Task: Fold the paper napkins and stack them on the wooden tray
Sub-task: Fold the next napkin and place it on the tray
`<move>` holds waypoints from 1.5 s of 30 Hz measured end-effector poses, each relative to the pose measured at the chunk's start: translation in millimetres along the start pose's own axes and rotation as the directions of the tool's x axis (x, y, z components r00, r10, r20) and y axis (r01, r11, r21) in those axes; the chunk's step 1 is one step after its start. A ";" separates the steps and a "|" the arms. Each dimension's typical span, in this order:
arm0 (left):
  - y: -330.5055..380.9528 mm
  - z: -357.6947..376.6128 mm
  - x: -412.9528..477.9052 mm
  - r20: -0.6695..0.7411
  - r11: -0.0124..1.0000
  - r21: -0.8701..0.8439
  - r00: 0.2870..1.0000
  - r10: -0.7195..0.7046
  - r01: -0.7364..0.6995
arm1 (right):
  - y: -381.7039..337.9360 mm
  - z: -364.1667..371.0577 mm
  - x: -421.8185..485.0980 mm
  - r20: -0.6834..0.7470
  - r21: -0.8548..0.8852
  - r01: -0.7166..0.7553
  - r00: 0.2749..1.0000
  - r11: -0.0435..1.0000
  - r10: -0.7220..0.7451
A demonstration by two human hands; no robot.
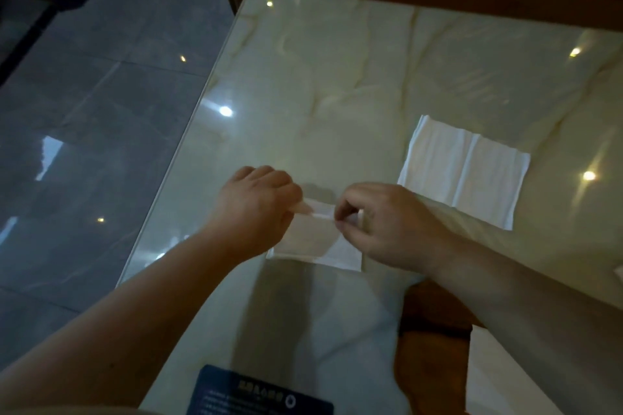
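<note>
A white paper napkin (pixel 320 242) lies on the glossy table in front of me, its far edge lifted off the surface. My left hand (pixel 256 205) pinches that edge at its left end. My right hand (pixel 384 222) pinches it at the right end. A second white napkin (pixel 465 172) lies flat and unfolded to the right, with a crease down its middle. The wooden tray (pixel 435 317) shows at the lower right, partly under my right forearm. A white napkin (pixel 505 377) rests on the tray.
The pale marble-look table (pixel 337 77) reflects several ceiling lights. A dark blue card or packet (pixel 259 394) lies at the near edge. The table's left edge drops to a grey tiled floor (pixel 84 111). Dark wooden furniture stands beyond the far edge.
</note>
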State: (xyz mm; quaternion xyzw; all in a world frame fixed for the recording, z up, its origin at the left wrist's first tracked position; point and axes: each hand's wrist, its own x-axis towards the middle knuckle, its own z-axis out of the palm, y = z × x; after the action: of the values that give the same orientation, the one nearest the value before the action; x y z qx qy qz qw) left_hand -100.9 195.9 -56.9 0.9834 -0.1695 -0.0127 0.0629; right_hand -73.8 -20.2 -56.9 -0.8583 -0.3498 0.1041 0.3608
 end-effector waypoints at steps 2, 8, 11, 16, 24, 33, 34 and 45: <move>6.7 2.0 -13.5 0.073 0.999 0.019 0.997 0.025 -0.026 | -0.3 7.9 -9.2 0.012 -0.026 0.031 0.999 0.999 -0.031; 21.9 13.2 -43.0 0.193 0.999 -0.028 0.981 0.022 -0.017 | 5.1 20.8 -34.6 0.112 -0.106 0.020 0.994 0.994 -0.008; 21.4 14.8 -45.9 0.163 0.997 -0.079 0.987 -0.011 0.024 | 7.4 18.3 -36.4 0.059 -0.048 -0.081 0.995 0.996 0.084; 8.1 19.3 -18.2 0.093 0.974 -0.125 0.979 -0.180 0.191 | 25.1 16.5 -13.0 -0.095 -0.054 -0.343 0.937 0.938 0.337; -2.7 14.9 16.1 0.222 0.942 -0.171 0.943 -0.247 0.287 | 23.3 27.7 5.0 -0.021 -0.176 -0.429 0.902 0.886 0.432; 19.0 -5.9 -4.0 0.275 0.694 -0.557 0.890 -0.364 0.456 | 3.9 4.7 -31.1 -0.082 0.274 -0.471 0.857 0.838 0.508; 25.2 -8.7 -6.3 0.284 0.629 -0.618 0.880 -0.381 0.472 | 1.8 0.5 -37.3 -0.081 0.343 -0.468 0.849 0.814 0.522; 132.9 -12.6 -7.9 0.385 0.256 -0.843 0.862 -0.331 0.474 | 5.5 -56.1 -148.0 -0.092 0.565 -0.478 0.773 0.672 0.627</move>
State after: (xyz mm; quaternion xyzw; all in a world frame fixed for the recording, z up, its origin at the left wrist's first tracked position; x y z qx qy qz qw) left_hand -151.9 75.8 -27.4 0.7841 0.1197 -0.1837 0.5806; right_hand -155.3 -153.5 -31.3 -0.8013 0.0249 0.1763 0.5711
